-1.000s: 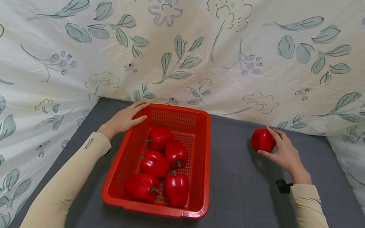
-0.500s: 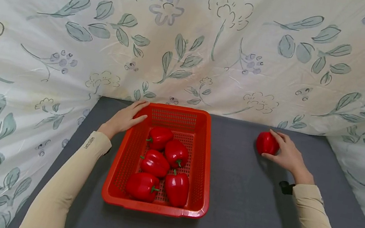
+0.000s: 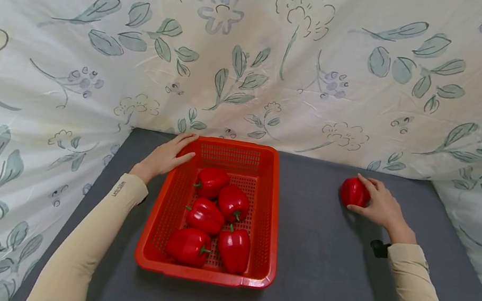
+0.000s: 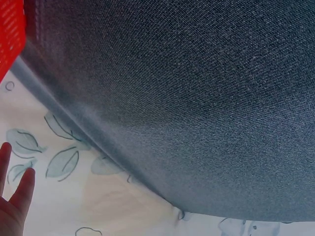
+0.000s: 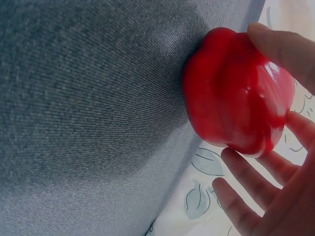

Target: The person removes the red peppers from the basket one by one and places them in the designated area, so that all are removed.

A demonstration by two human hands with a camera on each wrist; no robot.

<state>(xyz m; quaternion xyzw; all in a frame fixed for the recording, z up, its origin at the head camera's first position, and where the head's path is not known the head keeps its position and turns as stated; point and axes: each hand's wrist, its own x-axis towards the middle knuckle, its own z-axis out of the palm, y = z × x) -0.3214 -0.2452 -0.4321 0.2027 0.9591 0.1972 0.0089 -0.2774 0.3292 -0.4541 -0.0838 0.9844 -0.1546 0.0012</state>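
Note:
A red plastic basket (image 3: 270, 220) stands on the grey table and holds several red bell peppers (image 3: 206, 216). My left hand (image 3: 165, 156) rests flat on the basket's far left corner, fingers straight; only its fingertips (image 4: 19, 189) and a corner of the basket (image 4: 9, 39) show in the left wrist view. To the right, near the back of the table, another red pepper (image 3: 353, 192) sits on the cloth. My right hand (image 3: 379, 204) cups it from the right, thumb and fingers (image 5: 256, 179) curled loosely about the pepper (image 5: 231, 93).
The grey table cloth (image 3: 321, 272) is walled in by a floral sheet (image 3: 257, 56) at the back and on both sides. A black wrist strap (image 3: 379, 248) shows on the right arm. Bare cloth lies between the basket and the right hand.
My right hand has carried the pepper a little to the right and down towards the cloth. The left hand and the basket have stayed put.

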